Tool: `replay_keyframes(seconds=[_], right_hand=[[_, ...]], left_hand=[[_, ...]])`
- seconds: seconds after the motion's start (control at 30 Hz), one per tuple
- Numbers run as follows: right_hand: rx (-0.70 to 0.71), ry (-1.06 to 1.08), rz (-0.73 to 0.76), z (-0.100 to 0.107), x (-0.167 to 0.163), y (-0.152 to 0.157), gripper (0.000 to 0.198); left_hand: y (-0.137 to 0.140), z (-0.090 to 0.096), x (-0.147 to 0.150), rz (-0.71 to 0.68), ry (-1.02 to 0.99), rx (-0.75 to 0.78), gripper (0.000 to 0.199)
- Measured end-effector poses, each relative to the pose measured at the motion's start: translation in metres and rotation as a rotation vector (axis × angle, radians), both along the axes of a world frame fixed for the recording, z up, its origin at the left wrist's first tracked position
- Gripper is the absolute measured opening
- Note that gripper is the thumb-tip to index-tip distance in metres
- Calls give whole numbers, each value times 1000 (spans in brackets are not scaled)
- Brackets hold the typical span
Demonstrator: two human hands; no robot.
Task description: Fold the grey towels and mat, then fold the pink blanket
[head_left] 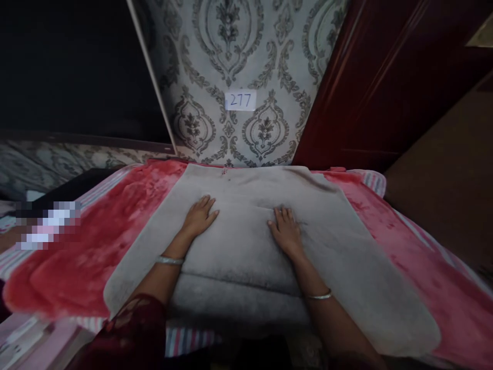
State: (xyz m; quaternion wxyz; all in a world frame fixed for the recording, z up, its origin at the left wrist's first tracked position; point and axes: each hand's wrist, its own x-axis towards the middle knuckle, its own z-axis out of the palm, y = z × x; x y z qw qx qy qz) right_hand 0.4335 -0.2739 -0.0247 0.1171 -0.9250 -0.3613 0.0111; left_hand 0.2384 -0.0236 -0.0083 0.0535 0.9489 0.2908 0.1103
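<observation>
A grey plush mat (pixel 239 241) lies spread out, with rounded front corners and a crease running across its near part. My left hand (pixel 199 216) rests flat on its left half, fingers extended and thumb apart. On the right half, my right hand (pixel 286 231) presses palm down, its fingers stretched toward the wall. Neither hand grips anything. Beneath the mat is a red plush blanket (pixel 88 262), showing on both sides. The mat's far edge looks slightly rumpled at the right.
Striped cloth (pixel 188 340) shows under the blanket. Behind stands a patterned wall (pixel 265 61) with a paper label (pixel 241 100) reading 277. A large dark screen (pixel 73 72) is at the left, and a dark red door (pixel 365 87) at the right. A pink box (pixel 46 344) sits lower left.
</observation>
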Motion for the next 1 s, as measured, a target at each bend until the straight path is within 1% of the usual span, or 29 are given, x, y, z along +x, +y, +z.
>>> replay_keyframes(seconds=[0.07, 0.13, 0.2, 0.3, 0.33, 0.37, 0.4, 0.43, 0.5, 0.57, 0.67, 0.73, 0.87, 1.0], right_hand=[[18, -17, 3, 2, 0, 1, 64], [29, -6, 1, 9, -3, 0, 64], [34, 36, -19, 21, -9, -4, 63], [64, 65, -104, 42, -25, -15, 62], [69, 56, -128, 48, -34, -19, 62], [65, 43, -138, 52, -43, -22, 61], [50, 29, -132, 54, -53, -25, 61], [25, 17, -118, 54, -64, -26, 60], [-30, -13, -84, 49, -83, -27, 59], [-71, -54, -63, 39, -98, -27, 59], [-87, -102, -50, 25, -106, -28, 60], [-85, -113, -43, 20, -106, -29, 60], [-74, -123, -42, 18, -103, -29, 60], [-64, -122, -43, 17, -104, -28, 60]], left_hand=[[-3, 4, 1, 8, 14, -4, 61], [-6, 12, 1, 7, 47, -8, 62], [-10, 25, 1, 19, 124, -37, 63], [-24, 48, 2, 95, 217, -41, 71], [-32, 55, 2, 90, 211, -18, 74], [-42, 59, 1, 51, 188, 8, 75], [-53, 61, -1, -17, 157, 29, 75], [-66, 60, -3, -102, 129, 42, 73], [-89, 52, -9, -248, 104, 41, 69], [-107, 38, -16, -315, 105, 29, 68], [-118, 19, -24, -317, 105, 19, 66], [-117, 13, -26, -306, 88, 26, 65], [-114, 12, -26, -312, 86, 33, 66], [-113, 14, -23, -297, 118, 32, 73]])
